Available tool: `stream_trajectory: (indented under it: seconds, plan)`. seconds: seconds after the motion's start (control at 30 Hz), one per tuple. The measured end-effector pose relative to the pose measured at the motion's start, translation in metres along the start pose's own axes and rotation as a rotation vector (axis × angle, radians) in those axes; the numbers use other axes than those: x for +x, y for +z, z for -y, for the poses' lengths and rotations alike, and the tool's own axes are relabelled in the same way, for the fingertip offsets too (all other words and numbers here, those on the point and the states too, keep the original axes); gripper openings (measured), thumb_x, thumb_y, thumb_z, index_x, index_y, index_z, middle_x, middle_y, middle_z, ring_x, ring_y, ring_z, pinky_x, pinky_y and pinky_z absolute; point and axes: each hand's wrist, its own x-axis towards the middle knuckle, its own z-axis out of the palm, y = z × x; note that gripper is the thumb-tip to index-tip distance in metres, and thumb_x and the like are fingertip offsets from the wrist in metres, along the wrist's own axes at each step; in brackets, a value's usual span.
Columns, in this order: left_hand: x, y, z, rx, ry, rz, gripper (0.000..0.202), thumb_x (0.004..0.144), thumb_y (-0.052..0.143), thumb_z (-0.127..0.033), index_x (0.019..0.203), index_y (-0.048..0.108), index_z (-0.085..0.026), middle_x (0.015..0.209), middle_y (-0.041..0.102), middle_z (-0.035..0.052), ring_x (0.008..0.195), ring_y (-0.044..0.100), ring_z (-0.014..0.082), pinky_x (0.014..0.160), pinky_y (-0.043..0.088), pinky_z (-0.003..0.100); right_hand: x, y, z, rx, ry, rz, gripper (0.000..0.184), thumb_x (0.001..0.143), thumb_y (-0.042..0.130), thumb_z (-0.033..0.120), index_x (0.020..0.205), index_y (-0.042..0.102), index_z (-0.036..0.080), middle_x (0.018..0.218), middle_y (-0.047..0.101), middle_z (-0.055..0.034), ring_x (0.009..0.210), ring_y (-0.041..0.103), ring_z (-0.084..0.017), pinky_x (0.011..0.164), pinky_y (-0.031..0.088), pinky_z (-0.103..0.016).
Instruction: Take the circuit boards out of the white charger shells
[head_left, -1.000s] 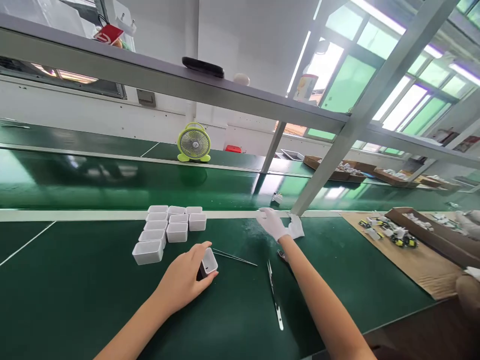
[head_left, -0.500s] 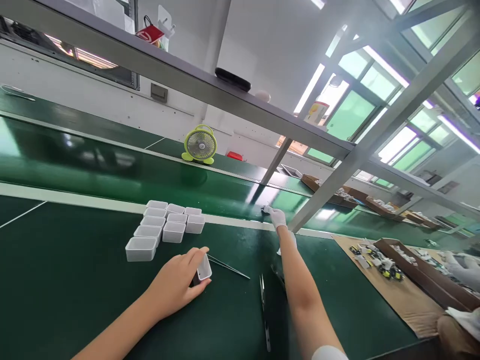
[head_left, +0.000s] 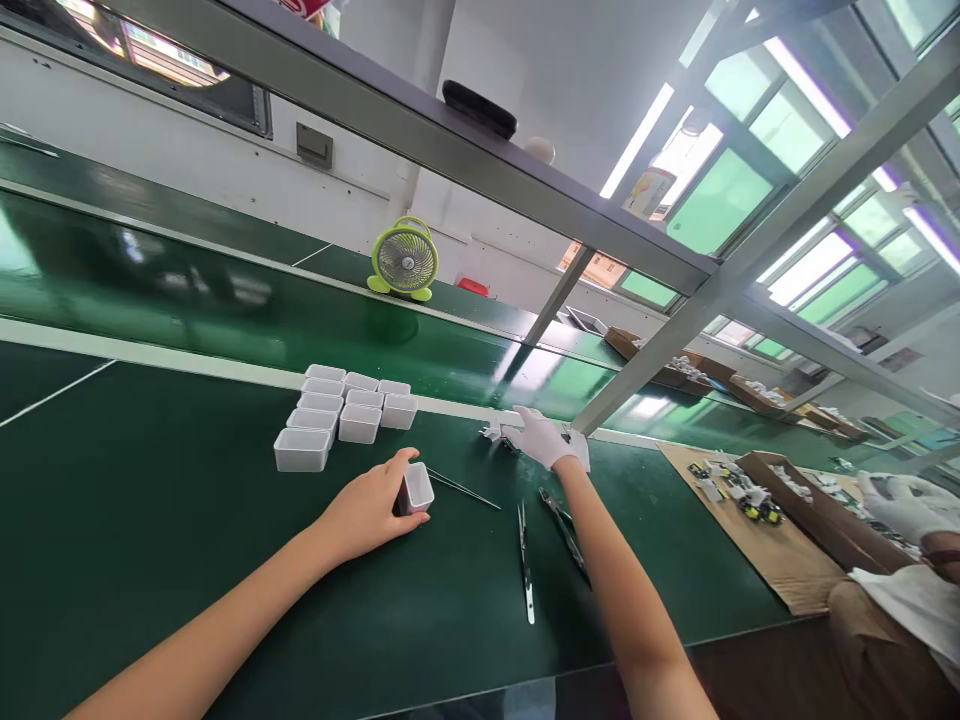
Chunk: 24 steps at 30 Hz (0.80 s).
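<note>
My bare left hand [head_left: 367, 510] is closed around a small white plastic box [head_left: 420, 486], its open top facing up, at the table's surface. My right hand [head_left: 544, 440], in a white glove, has its fingertips on a small white part with dark bits [head_left: 493, 432] near the belt's edge. Its grip is partly hidden by the glove. A white object [head_left: 580, 452] shows behind the right wrist. Below lie thin tweezers [head_left: 465, 487], a second pair of tweezers [head_left: 526, 565] and dark-handled pliers [head_left: 566, 530], partly under my right forearm.
Several white boxes [head_left: 301, 450] stand grouped left of centre. The green belt [head_left: 247, 330] runs behind, with a green fan [head_left: 405, 260] beyond. A slanted metal post [head_left: 637, 370] rises beside my right hand. Cardboard [head_left: 750, 545] with parts lies at right, near a co-worker's gloved hand [head_left: 892, 505].
My right hand has drawn back from the belt to its near edge and leftward, the small white part moving with it. My left hand still holds the box. The view has tilted slightly.
</note>
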Motion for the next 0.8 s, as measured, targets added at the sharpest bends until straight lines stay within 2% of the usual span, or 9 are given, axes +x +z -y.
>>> stream_trajectory:
  seconds: [0.13, 0.23, 0.33, 0.43, 0.5, 0.53, 0.63, 0.7, 0.8]
  plan:
    - [0.0, -0.003, -0.002, -0.089, 0.0, 0.024, 0.052, 0.082, 0.069, -0.047, 0.124, 0.049, -0.023, 0.108, 0.07, 0.0097, 0.092, 0.069, 0.0289, 0.067, 0.05, 0.033, -0.001, 0.007, 0.016, 0.034, 0.095, 0.044, 0.034, 0.095, 0.07, 0.046, 0.101, 0.069, 0.013, 0.11, 0.068, -0.0106, 0.107, 0.064, -0.026, 0.101, 0.049, -0.049]
    - [-0.002, -0.004, -0.009, -0.144, 0.056, -0.042, 0.049, 0.084, 0.069, -0.044, 0.124, 0.048, -0.025, 0.121, 0.064, 0.009, 0.111, 0.063, 0.0287, 0.083, 0.053, 0.036, -0.008, -0.001, 0.029, 0.184, 0.093, -0.005, 0.035, 0.084, 0.078, 0.046, 0.091, 0.07, 0.013, 0.105, 0.07, -0.0154, 0.108, 0.063, -0.03, 0.101, 0.047, -0.048]
    - [-0.005, -0.005, -0.016, -0.327, 0.112, -0.12, 0.053, 0.086, 0.068, -0.039, 0.131, 0.043, -0.026, 0.135, 0.055, 0.0094, 0.123, 0.056, 0.0281, 0.095, 0.052, 0.039, -0.034, -0.011, 0.044, 0.469, -0.025, -0.074, 0.051, 0.078, 0.076, 0.061, 0.104, 0.07, 0.017, 0.112, 0.07, -0.0159, 0.112, 0.063, -0.034, 0.103, 0.046, -0.047]
    - [-0.009, -0.006, -0.022, -0.507, 0.11, -0.1, 0.054, 0.085, 0.069, -0.035, 0.13, 0.041, -0.029, 0.13, 0.056, 0.0062, 0.115, 0.06, 0.0239, 0.1, 0.051, 0.04, -0.07, -0.007, 0.059, 0.809, -0.201, -0.084, 0.092, 0.072, 0.052, 0.094, 0.127, 0.062, 0.022, 0.131, 0.065, -0.0134, 0.121, 0.061, -0.034, 0.103, 0.05, -0.046]
    - [-0.011, -0.006, -0.024, -0.573, 0.081, -0.084, 0.055, 0.083, 0.073, -0.035, 0.127, 0.041, -0.029, 0.121, 0.058, 0.0041, 0.105, 0.062, 0.0215, 0.096, 0.051, 0.039, -0.091, 0.006, 0.069, 1.025, -0.277, -0.054, 0.106, 0.064, 0.047, 0.103, 0.133, 0.058, 0.024, 0.134, 0.063, -0.0129, 0.123, 0.061, -0.035, 0.104, 0.052, -0.047]
    - [-0.011, -0.005, -0.025, -0.596, 0.056, -0.084, 0.057, 0.081, 0.075, -0.037, 0.126, 0.041, -0.028, 0.116, 0.059, 0.0034, 0.099, 0.061, 0.0208, 0.09, 0.052, 0.038, -0.1, 0.013, 0.074, 1.171, -0.296, -0.018, 0.101, 0.065, 0.055, 0.099, 0.134, 0.058, 0.025, 0.133, 0.064, -0.0125, 0.123, 0.061, -0.035, 0.104, 0.052, -0.047]
    - [-0.009, -0.001, -0.024, -0.719, -0.077, -0.138, 0.073, 0.073, 0.083, -0.047, 0.126, 0.037, -0.027, 0.108, 0.058, 0.0026, 0.092, 0.058, 0.0201, 0.078, 0.051, 0.033, -0.119, 0.031, 0.086, 1.604, -0.301, 0.179, 0.077, 0.073, 0.078, 0.075, 0.13, 0.064, 0.025, 0.125, 0.068, -0.0124, 0.117, 0.065, -0.035, 0.105, 0.052, -0.051]
    - [-0.008, 0.002, -0.023, -0.862, -0.166, -0.147, 0.081, 0.073, 0.083, -0.055, 0.131, 0.034, -0.027, 0.108, 0.057, 0.0033, 0.09, 0.058, 0.0197, 0.074, 0.051, 0.032, -0.126, 0.036, 0.091, 1.74, -0.269, 0.299, 0.068, 0.078, 0.077, 0.071, 0.126, 0.068, 0.024, 0.12, 0.07, -0.0127, 0.114, 0.067, -0.034, 0.104, 0.053, -0.052]
    - [-0.009, 0.004, -0.024, -1.077, -0.145, -0.001, 0.064, 0.089, 0.062, -0.064, 0.133, 0.037, -0.025, 0.115, 0.057, 0.0065, 0.093, 0.059, 0.0188, 0.08, 0.053, 0.034, -0.129, 0.037, 0.093, 1.809, -0.182, 0.328, 0.056, 0.083, 0.075, 0.067, 0.121, 0.071, 0.027, 0.123, 0.07, -0.0089, 0.114, 0.067, -0.03, 0.101, 0.055, -0.046]
